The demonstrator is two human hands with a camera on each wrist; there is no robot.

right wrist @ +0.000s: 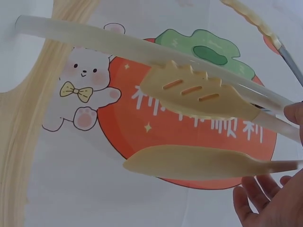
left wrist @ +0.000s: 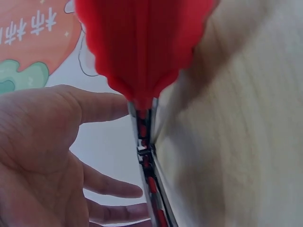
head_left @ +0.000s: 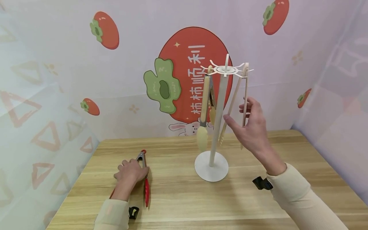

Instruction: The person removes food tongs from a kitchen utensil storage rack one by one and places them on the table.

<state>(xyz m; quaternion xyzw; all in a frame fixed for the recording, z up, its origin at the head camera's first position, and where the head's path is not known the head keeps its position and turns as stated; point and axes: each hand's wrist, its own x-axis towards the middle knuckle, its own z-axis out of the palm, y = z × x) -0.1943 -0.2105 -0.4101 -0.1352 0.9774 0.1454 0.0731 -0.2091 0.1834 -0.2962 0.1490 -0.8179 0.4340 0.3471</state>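
In the head view, my left hand (head_left: 131, 171) lies over red-tipped metal tongs (head_left: 147, 191) on the table at the left. The left wrist view shows the thumb meeting the metal arm behind the large red head (left wrist: 142, 42), with extended fingers (left wrist: 111, 184) reaching alongside. My right hand (head_left: 253, 126) is spread around cream tongs (head_left: 245, 95) hanging from a white rack (head_left: 219, 111), thumb by one arm, fingers beyond the other. Seen from the right wrist, these tongs have a slotted head (right wrist: 194, 92) and a smooth head (right wrist: 189, 161), with loosely bent fingers below.
More cream-headed tongs (head_left: 202, 137) hang on the rack's left side. The rack's round white base (head_left: 211, 175) stands mid-table, and its hooks radiate at the top. A printed backdrop (head_left: 129, 73) rises behind the wooden table (head_left: 178, 204).
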